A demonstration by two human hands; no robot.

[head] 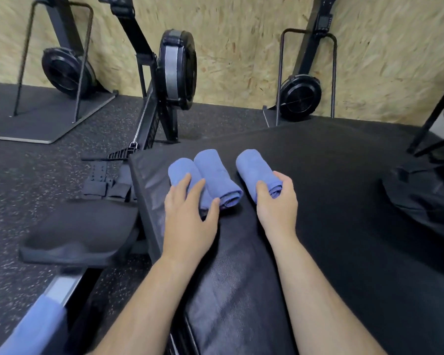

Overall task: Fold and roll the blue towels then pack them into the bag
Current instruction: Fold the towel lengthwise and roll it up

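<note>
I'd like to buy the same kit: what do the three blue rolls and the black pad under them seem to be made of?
Blue rolled towels: soft matte cloth, probably microfibre or terry; fuzzy surface, layered spiral ends. Black padded mat: likely vinyl-coated fabric; slight sheen, fine weave.

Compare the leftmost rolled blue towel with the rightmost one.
The leftmost rolled blue towel touches the middle roll; the rightmost rolled blue towel lies apart. The left hand rests on the leftmost; the right hand grips the rightmost. Both lie on the black mat.

head cam | wide-angle, worn on your head | faces forward and down | close over the black mat (331,190) | single view
</note>
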